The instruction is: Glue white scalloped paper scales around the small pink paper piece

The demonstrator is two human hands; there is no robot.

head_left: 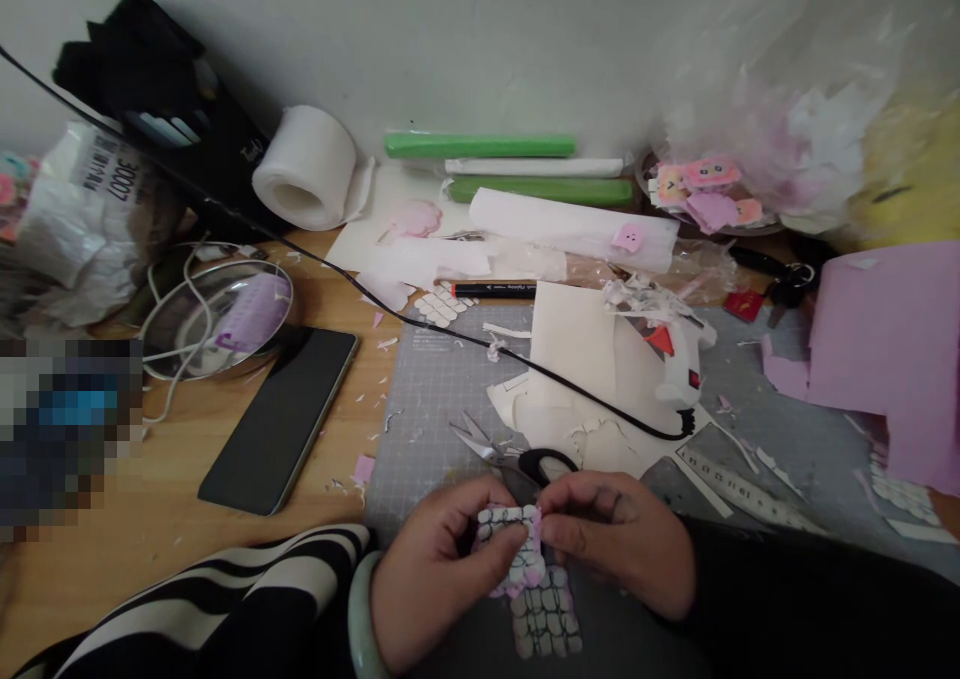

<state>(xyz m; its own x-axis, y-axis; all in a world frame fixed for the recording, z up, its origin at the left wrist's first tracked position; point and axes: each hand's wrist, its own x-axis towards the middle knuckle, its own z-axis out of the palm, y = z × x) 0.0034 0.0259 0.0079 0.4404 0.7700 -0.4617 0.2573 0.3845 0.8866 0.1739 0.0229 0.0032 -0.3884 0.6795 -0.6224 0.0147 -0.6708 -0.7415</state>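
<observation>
My left hand (431, 569) and my right hand (619, 544) meet low in the middle, both pinching a small white and pink foam piece (514, 549) marked with a black scale pattern. A similar scaled strip (547, 624) lies on the grey cutting mat (435, 399) just below the hands. Black-handled scissors (510, 454) rest open right behind my fingers. A white glue gun (679, 364) lies on cream paper (585, 359) further back, its black cord running left across the desk.
A dark phone (281, 419) lies left on the wooden desk beside a round mirror (221, 319). A black marker (495, 289), white roll (307, 169), green rolls (480, 146), pink sheet (892, 359) and clear ruler (742, 494) surround the mat.
</observation>
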